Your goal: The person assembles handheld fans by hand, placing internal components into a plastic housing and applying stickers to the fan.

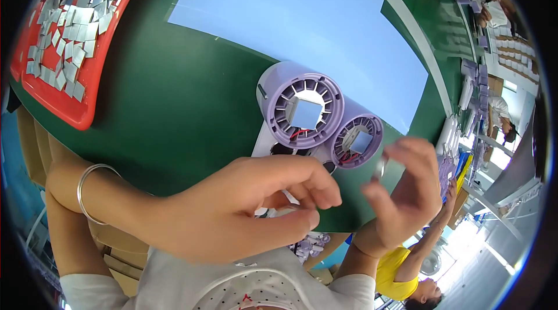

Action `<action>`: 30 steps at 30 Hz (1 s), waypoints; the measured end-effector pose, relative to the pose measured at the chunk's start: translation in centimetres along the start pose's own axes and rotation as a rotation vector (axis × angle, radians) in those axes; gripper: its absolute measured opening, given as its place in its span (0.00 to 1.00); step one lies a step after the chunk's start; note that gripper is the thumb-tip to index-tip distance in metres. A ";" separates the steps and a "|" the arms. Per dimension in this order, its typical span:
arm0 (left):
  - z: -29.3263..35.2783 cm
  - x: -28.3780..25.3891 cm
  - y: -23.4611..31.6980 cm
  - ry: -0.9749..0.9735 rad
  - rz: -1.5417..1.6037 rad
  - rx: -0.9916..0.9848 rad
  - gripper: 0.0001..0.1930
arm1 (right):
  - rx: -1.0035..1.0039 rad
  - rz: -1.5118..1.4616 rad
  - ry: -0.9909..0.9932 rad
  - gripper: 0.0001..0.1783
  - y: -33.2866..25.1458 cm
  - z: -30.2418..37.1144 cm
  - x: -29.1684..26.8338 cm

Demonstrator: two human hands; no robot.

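Note:
Two purple round fan housings, a larger housing (305,110) and a smaller housing (357,140), stand side by side on the green table (174,106), each with a shiny square plate in its middle and red wires below. My left hand (244,208) hovers just in front of them, thumb and fingers pinched together near a small white part. My right hand (407,191) is raised at the right, pinching a small shiny square piece (381,167) between thumb and forefinger. A silver bangle (87,191) circles my left wrist.
A red tray (75,106) heaped with several shiny square pieces sits at the far left. A pale blue sheet (302,25) covers the table behind the housings. Other people work along a bench at the right, and one in yellow (401,275) sits close by.

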State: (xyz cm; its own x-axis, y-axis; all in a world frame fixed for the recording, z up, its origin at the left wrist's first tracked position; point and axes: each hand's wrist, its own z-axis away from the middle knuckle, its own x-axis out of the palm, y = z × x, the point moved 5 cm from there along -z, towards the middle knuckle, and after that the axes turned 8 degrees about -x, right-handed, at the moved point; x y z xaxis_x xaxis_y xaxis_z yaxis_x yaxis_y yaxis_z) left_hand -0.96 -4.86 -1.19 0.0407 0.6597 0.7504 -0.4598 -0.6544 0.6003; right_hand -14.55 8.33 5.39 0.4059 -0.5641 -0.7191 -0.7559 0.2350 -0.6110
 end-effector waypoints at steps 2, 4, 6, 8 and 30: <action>-0.3 -0.3 0.4 0.009 -0.213 -0.028 0.14 | 0.041 0.058 0.004 0.28 0.8 -0.3 1.1; -1.0 -0.2 0.0 0.047 -0.478 0.038 0.10 | -0.053 0.162 -0.057 0.27 1.3 -0.4 2.3; -1.1 0.7 -0.8 0.109 -0.713 0.290 0.09 | -0.099 0.246 -0.067 0.27 1.1 -0.6 2.8; -1.1 2.2 -0.4 0.035 -1.285 0.498 0.09 | -0.143 0.304 -0.078 0.28 0.9 -0.7 2.6; -3.0 3.2 -2.0 0.024 -1.988 0.739 0.08 | -0.086 -0.074 -0.129 0.23 3.7 -0.8 1.9</action>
State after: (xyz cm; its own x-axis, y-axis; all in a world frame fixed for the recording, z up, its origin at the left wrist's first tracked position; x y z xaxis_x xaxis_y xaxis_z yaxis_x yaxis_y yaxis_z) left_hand -2.59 -0.29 -0.81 -0.0986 0.4833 -0.8699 0.5223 0.7692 0.3681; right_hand -16.96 7.48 2.00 0.5202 -0.4697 -0.7133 -0.7607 0.1247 -0.6370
